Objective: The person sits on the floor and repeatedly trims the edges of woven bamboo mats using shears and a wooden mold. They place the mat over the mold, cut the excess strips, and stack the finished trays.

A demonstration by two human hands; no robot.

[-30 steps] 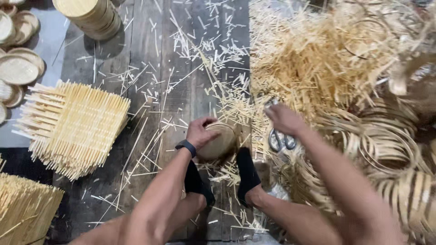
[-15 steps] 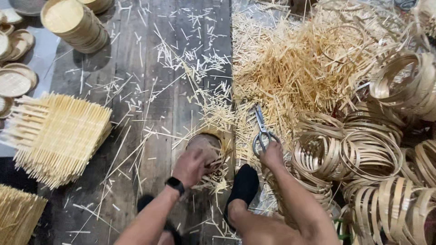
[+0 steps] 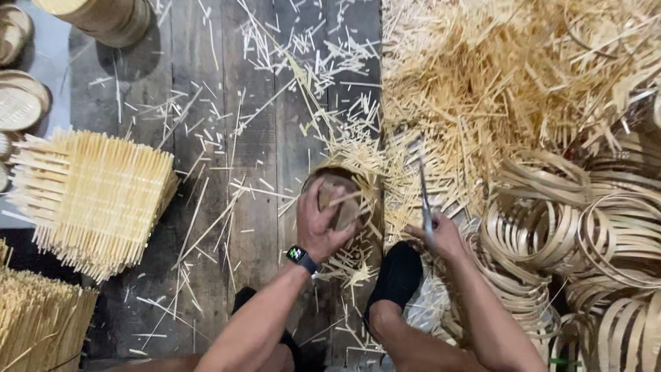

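My left hand grips a small round woven bamboo basket with loose strip ends sticking out around its rim; it rests on the wooden floor. A dark watch sits on that wrist. To the right, my right hand holds a pair of metal scissors, blades pointing up and away, close to the basket's right side. My two feet in black socks lie just below the hands.
Woven bamboo mats are stacked at left. Finished round lids and a stack of baskets sit at upper left. A big heap of bamboo offcuts fills the upper right. Bamboo hoops pile up at right.
The scissors have swung upright beside the basket, and my left hand has closed more firmly round the basket. The camera has moved closer.
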